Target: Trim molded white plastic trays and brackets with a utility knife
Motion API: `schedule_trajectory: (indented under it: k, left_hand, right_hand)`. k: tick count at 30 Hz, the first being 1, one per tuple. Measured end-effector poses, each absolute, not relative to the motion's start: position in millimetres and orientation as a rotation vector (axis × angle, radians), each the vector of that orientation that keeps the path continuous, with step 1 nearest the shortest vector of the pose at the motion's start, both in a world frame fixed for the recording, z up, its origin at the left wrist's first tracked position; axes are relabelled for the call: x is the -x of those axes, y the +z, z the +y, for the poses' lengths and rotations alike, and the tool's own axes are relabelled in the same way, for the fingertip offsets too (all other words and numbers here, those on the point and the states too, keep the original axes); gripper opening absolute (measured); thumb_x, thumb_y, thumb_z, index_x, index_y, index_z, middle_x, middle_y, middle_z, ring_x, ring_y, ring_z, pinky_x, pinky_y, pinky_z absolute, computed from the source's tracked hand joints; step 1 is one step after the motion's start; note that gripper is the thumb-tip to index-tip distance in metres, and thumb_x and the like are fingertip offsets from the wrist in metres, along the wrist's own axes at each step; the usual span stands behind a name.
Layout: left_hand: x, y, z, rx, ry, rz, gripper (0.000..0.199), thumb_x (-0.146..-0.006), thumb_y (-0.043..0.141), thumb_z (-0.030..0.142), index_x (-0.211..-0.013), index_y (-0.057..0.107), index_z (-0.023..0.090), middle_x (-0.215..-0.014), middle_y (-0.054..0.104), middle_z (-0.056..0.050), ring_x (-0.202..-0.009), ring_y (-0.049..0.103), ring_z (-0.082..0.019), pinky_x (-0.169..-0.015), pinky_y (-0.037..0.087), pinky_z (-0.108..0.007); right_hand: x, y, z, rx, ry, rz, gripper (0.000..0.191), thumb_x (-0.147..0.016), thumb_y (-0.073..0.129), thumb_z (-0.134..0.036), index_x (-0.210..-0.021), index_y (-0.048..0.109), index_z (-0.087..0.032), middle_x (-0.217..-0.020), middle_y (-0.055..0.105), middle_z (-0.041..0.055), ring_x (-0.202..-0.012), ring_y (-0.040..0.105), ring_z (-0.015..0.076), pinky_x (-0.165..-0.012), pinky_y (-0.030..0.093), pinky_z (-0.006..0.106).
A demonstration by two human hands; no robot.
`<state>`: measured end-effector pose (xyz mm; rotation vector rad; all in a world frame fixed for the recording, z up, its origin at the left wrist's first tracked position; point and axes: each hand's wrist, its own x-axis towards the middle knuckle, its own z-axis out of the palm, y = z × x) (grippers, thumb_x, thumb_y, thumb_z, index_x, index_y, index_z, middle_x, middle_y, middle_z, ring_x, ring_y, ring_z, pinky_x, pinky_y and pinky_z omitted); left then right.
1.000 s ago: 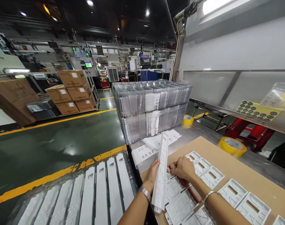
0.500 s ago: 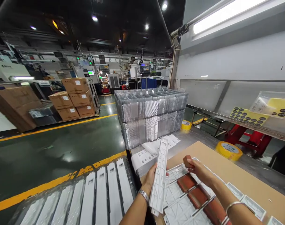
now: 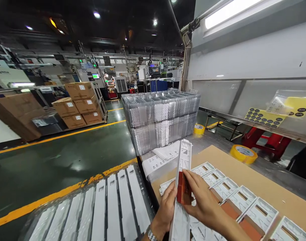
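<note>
My left hand [image 3: 166,206] is closed around a long white plastic panel [image 3: 185,157] with a ribbed inner side, held tilted over the bench. My right hand [image 3: 201,197] grips a reddish-brown rectangular block [image 3: 183,192] against the ribbed side, around the panel's middle. The fingers partly hide where block and panel meet. Beneath and to the right, several similar white panels [image 3: 260,216] lie side by side. Reddish-brown pieces [image 3: 230,212] rest across some of them, partly covered by my right forearm.
A cardboard sheet [image 3: 215,157] lies under the panels. Stacked clear plastic trays [image 3: 163,115] stand behind, near printed white labels [image 3: 160,162] and rolls of yellow tape [image 3: 243,154]. At lower left, a tray holds several white strips [image 3: 120,201].
My right hand has moved left, bringing the reddish-brown block from above the laid-out panels onto the held panel. The held panel has shifted right and now leans differently.
</note>
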<state>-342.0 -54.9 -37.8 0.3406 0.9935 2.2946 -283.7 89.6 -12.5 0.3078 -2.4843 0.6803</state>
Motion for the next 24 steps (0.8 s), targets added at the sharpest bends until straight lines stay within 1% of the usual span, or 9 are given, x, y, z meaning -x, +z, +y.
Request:
schedule_trajectory:
  k: [4, 8, 12, 14, 17, 19, 21, 22, 24]
  left_hand:
    - [333.5, -36.9, -56.3, -0.512, 2.266, 1.057, 0.05, -0.084, 0.066, 0.051, -0.126, 0.064, 0.023, -0.132, 0.062, -0.009, -0.128, 0.051, -0.028, -0.115, 0.03, -0.043]
    - [327.8, -37.1, -57.9, -0.713, 2.217, 1.117, 0.061, -0.086, 0.064, 0.051, -0.135, 0.054, 0.017, -0.13, 0.061, -0.014, -0.128, 0.049, -0.033, -0.112, 0.032, -0.048]
    - [319.6, -29.0, -69.3, -0.75, 2.177, 1.172, 0.055, -0.09, 0.057, 0.049, -0.135, 0.053, 0.017, -0.128, 0.061, -0.014, -0.125, 0.051, -0.033, -0.109, 0.034, -0.048]
    - [315.9, -22.3, -77.0, -0.763, 2.164, 1.218, 0.054, -0.091, 0.056, 0.05, -0.133, 0.055, 0.017, -0.126, 0.062, -0.014, -0.122, 0.053, -0.032, -0.108, 0.035, -0.047]
    - [311.0, -16.1, -86.5, -0.755, 2.132, 1.284, 0.056, -0.089, 0.056, 0.055, -0.131, 0.056, 0.018, -0.121, 0.064, -0.014, -0.114, 0.057, -0.032, -0.103, 0.041, -0.047]
    - [307.1, -16.9, -90.8, -0.755, 2.103, 1.296, 0.062, -0.086, 0.058, 0.058, -0.132, 0.056, 0.017, -0.116, 0.065, -0.014, -0.108, 0.06, -0.032, -0.097, 0.046, -0.046]
    - [302.7, -20.7, -94.2, -0.766, 2.068, 1.376, 0.067, -0.083, 0.058, 0.061, -0.132, 0.056, 0.016, -0.111, 0.066, -0.014, -0.103, 0.061, -0.031, -0.093, 0.048, -0.044]
    - [300.7, -23.4, -95.6, -0.768, 2.045, 1.455, 0.068, -0.083, 0.058, 0.063, -0.131, 0.056, 0.015, -0.107, 0.067, -0.014, -0.1, 0.062, -0.03, -0.092, 0.049, -0.042]
    - [297.3, -29.5, -98.0, -0.749, 1.985, 1.625, 0.069, -0.083, 0.055, 0.066, -0.13, 0.059, 0.015, -0.094, 0.069, -0.012, -0.091, 0.063, -0.028, -0.089, 0.05, -0.039]
  right_hand:
    - [276.8, -8.8, 80.1, -0.276, 0.687, -2.494, 0.089, -0.077, 0.051, -0.01, -0.155, 0.011, -0.024, -0.14, 0.04, 0.0173, -0.128, 0.041, 0.0327, -0.101, 0.044, 0.052]
    - [267.7, -12.5, 73.8, -0.231, 0.778, -2.501, 0.094, -0.077, 0.054, -0.011, -0.156, 0.009, -0.031, -0.142, 0.036, 0.0147, -0.13, 0.037, 0.0342, -0.103, 0.039, 0.058]
    - [257.0, -21.3, 67.7, -0.126, 0.975, -2.437, 0.098, -0.08, 0.068, -0.043, -0.156, 0.007, -0.033, -0.157, 0.014, 0.0131, -0.143, 0.015, 0.0401, -0.107, 0.029, 0.064]
    - [254.5, -23.5, 62.2, -0.048, 1.107, -2.382, 0.099, -0.082, 0.062, -0.056, -0.156, 0.002, -0.031, -0.157, 0.02, 0.0141, -0.144, 0.02, 0.0376, -0.106, 0.033, 0.059]
    - [258.3, -19.9, 52.0, 0.113, 1.292, -2.274, 0.08, -0.092, 0.041, -0.059, -0.156, 0.006, -0.026, -0.136, 0.052, 0.0127, -0.126, 0.05, 0.0277, -0.095, 0.046, 0.045]
    - [265.2, -13.9, 44.2, 0.276, 1.364, -2.188, 0.065, -0.096, 0.034, -0.059, -0.151, 0.026, -0.025, -0.118, 0.063, 0.0097, -0.109, 0.06, 0.0238, -0.085, 0.05, 0.039]
    - [272.8, -8.7, 35.4, 0.459, 1.386, -2.108, 0.054, -0.096, 0.034, -0.061, -0.13, 0.05, -0.022, -0.095, 0.066, 0.0063, -0.087, 0.064, 0.0212, -0.073, 0.051, 0.034]
    - [276.2, -7.6, 30.5, 0.541, 1.381, -2.073, 0.052, -0.095, 0.035, -0.062, -0.116, 0.056, -0.02, -0.084, 0.064, 0.0042, -0.077, 0.062, 0.0195, -0.067, 0.05, 0.032]
    - [281.5, -10.0, 20.6, 0.653, 1.358, -2.026, 0.052, -0.095, 0.036, -0.066, -0.097, 0.057, -0.018, -0.07, 0.057, -0.0005, -0.062, 0.056, 0.0153, -0.058, 0.046, 0.03]
